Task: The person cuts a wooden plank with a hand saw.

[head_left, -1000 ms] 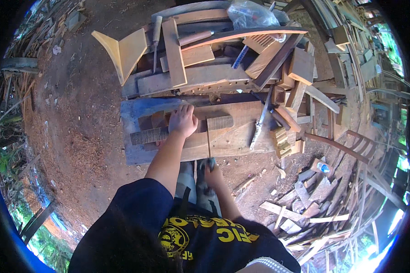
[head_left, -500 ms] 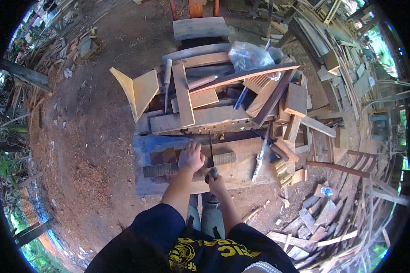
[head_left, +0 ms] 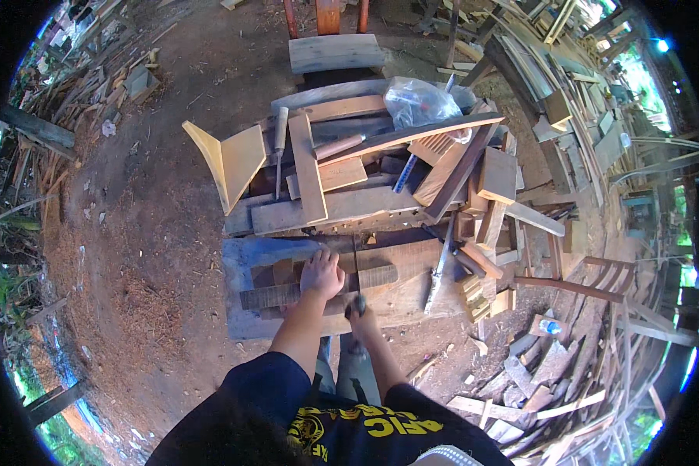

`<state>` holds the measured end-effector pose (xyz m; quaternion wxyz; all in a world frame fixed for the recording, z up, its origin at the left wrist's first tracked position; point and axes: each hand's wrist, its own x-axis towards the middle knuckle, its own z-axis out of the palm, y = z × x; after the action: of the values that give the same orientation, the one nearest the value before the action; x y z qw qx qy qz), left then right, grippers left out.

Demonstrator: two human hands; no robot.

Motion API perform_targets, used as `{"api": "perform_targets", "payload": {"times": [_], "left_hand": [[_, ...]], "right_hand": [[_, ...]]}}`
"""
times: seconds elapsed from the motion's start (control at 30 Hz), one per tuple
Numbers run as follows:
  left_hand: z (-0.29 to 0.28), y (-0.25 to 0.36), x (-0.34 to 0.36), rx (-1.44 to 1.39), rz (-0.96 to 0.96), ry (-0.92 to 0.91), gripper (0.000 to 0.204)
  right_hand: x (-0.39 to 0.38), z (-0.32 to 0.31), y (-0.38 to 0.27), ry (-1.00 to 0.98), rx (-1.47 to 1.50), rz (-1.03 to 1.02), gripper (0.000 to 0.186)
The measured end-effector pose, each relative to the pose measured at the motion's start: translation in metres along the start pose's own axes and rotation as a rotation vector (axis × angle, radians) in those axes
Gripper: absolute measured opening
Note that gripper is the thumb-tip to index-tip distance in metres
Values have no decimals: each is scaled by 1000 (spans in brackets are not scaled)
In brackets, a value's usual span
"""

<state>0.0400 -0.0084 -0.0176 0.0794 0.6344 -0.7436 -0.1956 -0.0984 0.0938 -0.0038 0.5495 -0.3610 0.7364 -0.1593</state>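
My left hand [head_left: 323,275] presses down on a long wooden bar [head_left: 269,297], its fingers curled over the far edge. The bar lies across a low workbench [head_left: 241,325], partly painted blue. In my right hand [head_left: 363,320] is the handle of a handsaw [head_left: 355,256], held at the bench's near edge. Its narrow dark blade points away from me and crosses the bar just right of my left hand. How deep the teeth sit in the wood cannot be made out. Small wood blocks [head_left: 262,276] lie beyond the bar, left of my hand.
On the right of the bench lies a long pale-handled blade [head_left: 438,273]. A second bench behind carries boards, a chisel [head_left: 280,140] and a clear plastic bag [head_left: 419,102]. Stacked blocks [head_left: 497,175] stand right, with a wooden chair frame [head_left: 575,289] beyond. Scraps [head_left: 547,365] litter the ground.
My right hand has drawn the saw slightly toward me. My left hand stays on the bar. The whole view has shifted a little.
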Motion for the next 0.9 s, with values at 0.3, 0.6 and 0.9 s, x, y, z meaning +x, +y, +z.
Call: {"api": "perform_targets", "payload": {"times": [0.3, 0.6, 0.9], "left_hand": [[-11, 5, 4, -55, -74, -163, 27], [-6, -4, -1, -35, -49, -91, 32], [-10, 2, 2, -34, 9, 13, 33]], "right_hand": [[8, 4, 33, 0, 33, -99, 31], [-49, -3, 51, 21, -97, -98, 35], [-21, 6, 70, 32, -87, -100, 39]]}}
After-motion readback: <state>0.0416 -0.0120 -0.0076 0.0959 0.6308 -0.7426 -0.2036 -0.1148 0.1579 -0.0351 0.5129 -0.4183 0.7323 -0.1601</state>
